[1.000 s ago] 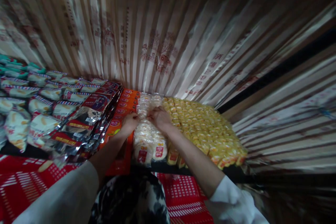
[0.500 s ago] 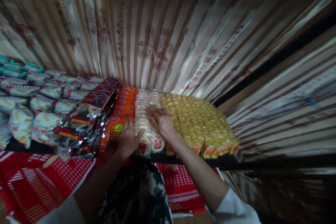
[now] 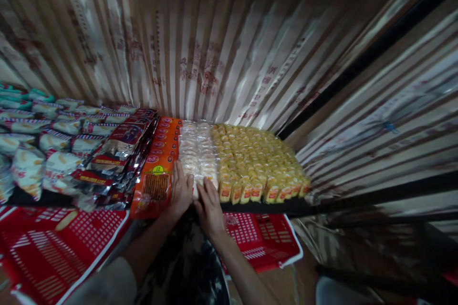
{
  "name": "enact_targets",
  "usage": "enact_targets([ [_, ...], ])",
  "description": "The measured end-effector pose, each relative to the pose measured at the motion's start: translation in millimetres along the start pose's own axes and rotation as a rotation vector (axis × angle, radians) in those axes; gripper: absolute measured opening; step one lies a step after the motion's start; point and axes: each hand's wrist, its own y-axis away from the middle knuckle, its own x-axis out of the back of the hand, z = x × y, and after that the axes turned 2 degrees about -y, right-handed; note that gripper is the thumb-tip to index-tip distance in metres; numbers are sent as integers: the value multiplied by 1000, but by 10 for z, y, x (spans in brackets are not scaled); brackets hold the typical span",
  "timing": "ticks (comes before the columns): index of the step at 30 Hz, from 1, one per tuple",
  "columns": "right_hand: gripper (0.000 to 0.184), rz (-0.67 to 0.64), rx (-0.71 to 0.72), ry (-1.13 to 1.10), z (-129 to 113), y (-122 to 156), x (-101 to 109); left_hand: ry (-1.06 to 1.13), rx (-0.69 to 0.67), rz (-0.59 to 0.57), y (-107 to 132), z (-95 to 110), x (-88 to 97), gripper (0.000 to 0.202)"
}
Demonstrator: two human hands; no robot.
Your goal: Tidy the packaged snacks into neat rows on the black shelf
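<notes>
A shelf holds rows of snack packets. My left hand (image 3: 181, 191) and my right hand (image 3: 208, 204) lie side by side, fingers flat and stretched, against the front end of a row of clear packets of pale cakes (image 3: 195, 152). The hands cover the frontmost packets. To the left of that row lies a row of orange packets (image 3: 157, 176). On the right stands a block of yellow packets (image 3: 255, 162). Neither hand grips anything that I can see.
Dark red foil packets (image 3: 119, 147) and white puffed-snack bags (image 3: 43, 147) fill the shelf's left side. A striped corrugated wall (image 3: 214, 43) rises behind. Red printed sheets (image 3: 53, 248) hang below the black shelf edge (image 3: 265, 207).
Both hands have drawn back from the middle of the pale-cake row to its front end and flattened there. The view has tilted and shifted down and right.
</notes>
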Motion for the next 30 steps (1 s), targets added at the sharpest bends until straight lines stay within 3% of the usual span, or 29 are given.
enact_targets([
  [6,47,96,69,87,35,-65,-119,45,17,77,16,-34,-253,56],
  [12,48,120,76,121,40,-43,-110,-2,-24,138,-10,-7,-204,56],
  [19,40,197,79,157,41,-82,-146,-43,14,95,-74,78,-229,56],
  [23,44,200,149,200,20,-170,-126,51,32,89,-112,34,-147,54],
  [27,49,106,275,257,15,-307,-130,184,130,92,-301,-36,-53,55],
  [30,51,64,284,286,41,-379,-168,290,258,9,-562,-44,-45,59],
])
